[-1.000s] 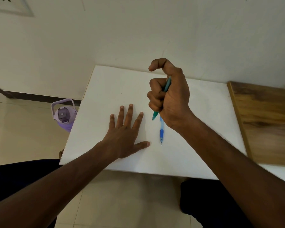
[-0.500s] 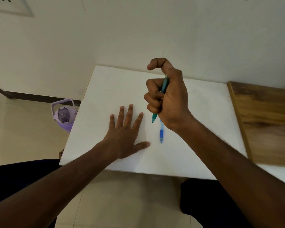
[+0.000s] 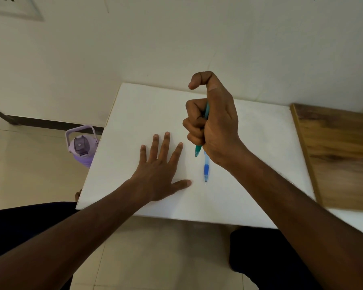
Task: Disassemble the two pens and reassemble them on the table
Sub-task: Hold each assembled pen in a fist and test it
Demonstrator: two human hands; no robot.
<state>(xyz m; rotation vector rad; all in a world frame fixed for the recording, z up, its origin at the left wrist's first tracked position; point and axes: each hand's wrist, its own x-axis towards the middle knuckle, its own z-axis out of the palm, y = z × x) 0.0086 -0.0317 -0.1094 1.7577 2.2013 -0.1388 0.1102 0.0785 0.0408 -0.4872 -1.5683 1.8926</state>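
gripping a teal pen (image 3: 198,150) in a closed fist, the person's right hand (image 3: 215,124) hovers above the white table (image 3: 260,143), its fingers curled tight around the barrel and the thumb hooked forward over the top (only the pen's lower tip and a sliver of barrel show past the knuckles). a second pen, blue (image 3: 206,170), lies flat on the table just below that fist, its point aimed toward the table's near edge and its upper end hidden behind the hand. the left hand (image 3: 159,174) rests palm down on the table beside the blue pen but apart from it, fingers spread and holding nothing. a wooden board (image 3: 342,155) lies at the table's right end, and a purple bottle (image 3: 81,147) stands on the tiled floor at the left.
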